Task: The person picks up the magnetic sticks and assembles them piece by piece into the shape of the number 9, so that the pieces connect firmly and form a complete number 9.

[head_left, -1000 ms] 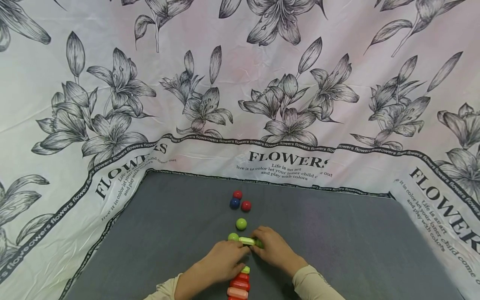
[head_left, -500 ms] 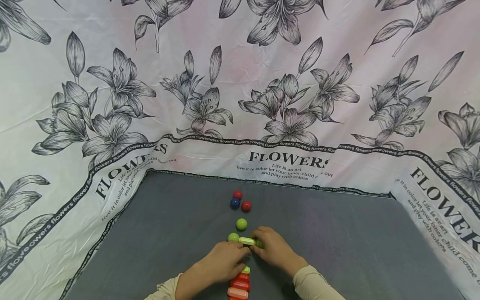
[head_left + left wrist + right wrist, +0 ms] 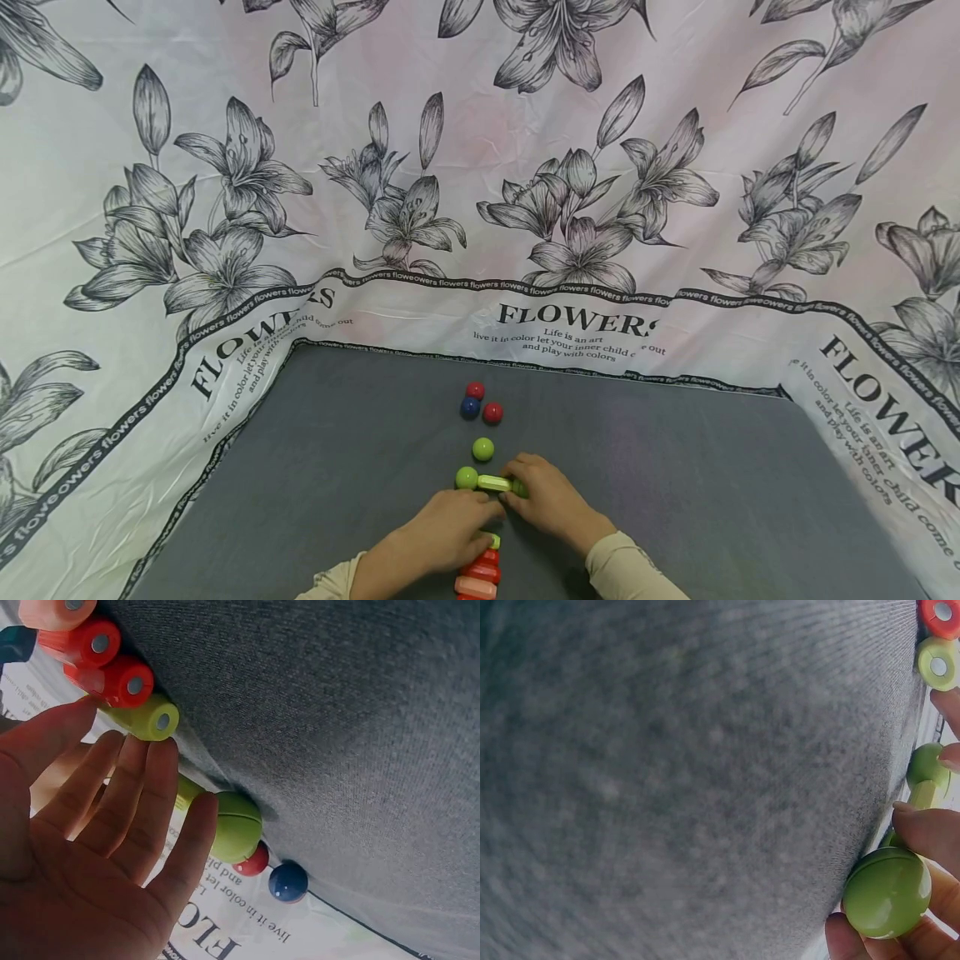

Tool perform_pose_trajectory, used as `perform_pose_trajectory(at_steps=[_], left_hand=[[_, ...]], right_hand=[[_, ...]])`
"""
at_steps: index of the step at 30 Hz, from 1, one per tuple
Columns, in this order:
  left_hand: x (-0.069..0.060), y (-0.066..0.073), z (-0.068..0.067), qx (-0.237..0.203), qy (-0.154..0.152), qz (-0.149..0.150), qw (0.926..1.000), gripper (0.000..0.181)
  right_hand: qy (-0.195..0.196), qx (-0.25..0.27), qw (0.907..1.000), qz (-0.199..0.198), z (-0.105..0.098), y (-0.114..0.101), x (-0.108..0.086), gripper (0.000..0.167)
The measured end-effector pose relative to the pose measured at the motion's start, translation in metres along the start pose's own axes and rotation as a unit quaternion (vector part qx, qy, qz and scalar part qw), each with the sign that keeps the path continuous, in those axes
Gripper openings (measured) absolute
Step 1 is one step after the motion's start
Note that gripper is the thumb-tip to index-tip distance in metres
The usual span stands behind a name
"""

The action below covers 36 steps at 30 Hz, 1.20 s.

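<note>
My right hand (image 3: 551, 496) grips a green ball (image 3: 889, 894) at the right end of a pale yellow-green rod (image 3: 494, 482), with thumb and fingers around it. At the rod's left end sits another green ball (image 3: 467, 477). My left hand (image 3: 450, 529) lies just in front of that ball, fingers extended and apart in the left wrist view. Its thumb is beside a second yellow-green rod (image 3: 154, 720), whose end shows a round grey metal spot; whether they touch I cannot tell. Red rods (image 3: 112, 679) and a salmon rod (image 3: 476, 587) lie side by side behind it.
Farther off on the grey cloth (image 3: 675, 467) lie a loose green ball (image 3: 483, 449), a blue ball (image 3: 470, 407) and two red balls, one nearer (image 3: 492, 412). A flower-printed curtain (image 3: 570, 325) borders the cloth at the back and sides.
My left fingers have drawn slightly back from the left green ball, so more of it shows. My right hand stays in place on its ball.
</note>
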State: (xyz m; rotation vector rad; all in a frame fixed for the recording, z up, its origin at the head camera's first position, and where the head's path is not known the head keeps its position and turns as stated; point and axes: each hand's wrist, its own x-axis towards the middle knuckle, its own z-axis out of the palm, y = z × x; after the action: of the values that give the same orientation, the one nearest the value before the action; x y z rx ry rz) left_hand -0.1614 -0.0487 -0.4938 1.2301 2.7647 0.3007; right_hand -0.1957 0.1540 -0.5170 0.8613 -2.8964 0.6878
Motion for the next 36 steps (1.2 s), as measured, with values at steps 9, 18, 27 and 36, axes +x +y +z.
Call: perform_pose_trajectory(at_steps=[9,18,27,36], left_hand=[[0.0001,0.0002,0.0032,0.012,0.006,0.004,0.9999,0.026],[0.0012,-0.0018,0.0035,0.013,0.002,-0.005,0.9999,0.026],[0.0003,-0.0028,0.0047,0.014,0.010,-0.019,0.9997,0.025],[0.0003,-0.0030,0.0064,0.018,0.022,-0.036,0.9990,0.018]], right_hand=[[0.003,0.000,1.0000,0.000,-0.0001,-0.0012,-0.0010,0.016],[0.002,0.005,1.0000,-0.001,-0.0002,-0.0012,-0.0012,0.016],[0.018,0.002,0.9997,-0.015,0.0014,-0.0016,-0.0028,0.017],[0.009,0.010,0.9999,-0.007,-0.0012,-0.0032,-0.0025,0.016]])
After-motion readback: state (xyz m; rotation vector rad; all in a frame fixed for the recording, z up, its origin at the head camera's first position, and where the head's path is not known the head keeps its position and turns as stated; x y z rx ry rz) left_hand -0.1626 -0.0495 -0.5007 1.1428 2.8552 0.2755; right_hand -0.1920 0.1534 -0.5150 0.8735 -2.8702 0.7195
